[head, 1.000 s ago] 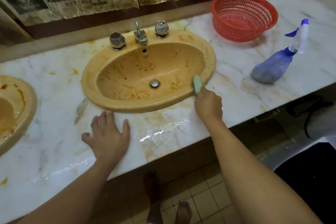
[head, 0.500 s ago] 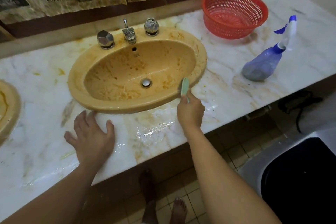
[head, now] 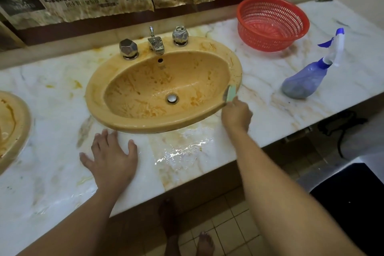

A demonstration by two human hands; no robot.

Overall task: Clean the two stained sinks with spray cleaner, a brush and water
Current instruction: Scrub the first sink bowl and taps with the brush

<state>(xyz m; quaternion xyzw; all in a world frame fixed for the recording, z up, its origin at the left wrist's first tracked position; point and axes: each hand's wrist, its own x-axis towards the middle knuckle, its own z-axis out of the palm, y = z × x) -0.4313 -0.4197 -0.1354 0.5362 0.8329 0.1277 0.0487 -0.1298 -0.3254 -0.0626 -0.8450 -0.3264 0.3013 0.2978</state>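
Right hand [head: 236, 113] grips green brush [head: 231, 93] just beyond its knuckles, on rim of orange-streaked sink [head: 97, 102], left hand [head: 112, 158] lies spread flat on counter [head: 52, 172]

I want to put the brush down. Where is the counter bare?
Bare marble lies between the middle sink and the spray bottle, and between that sink and the left sink. Between left hand and right hand it is free but wet. The red basket crowds the back right.

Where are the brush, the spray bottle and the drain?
brush [head: 231, 93], head view, on its green back.
spray bottle [head: 304, 80], head view, on its blue body.
drain [head: 172, 98], head view, on its metal centre.
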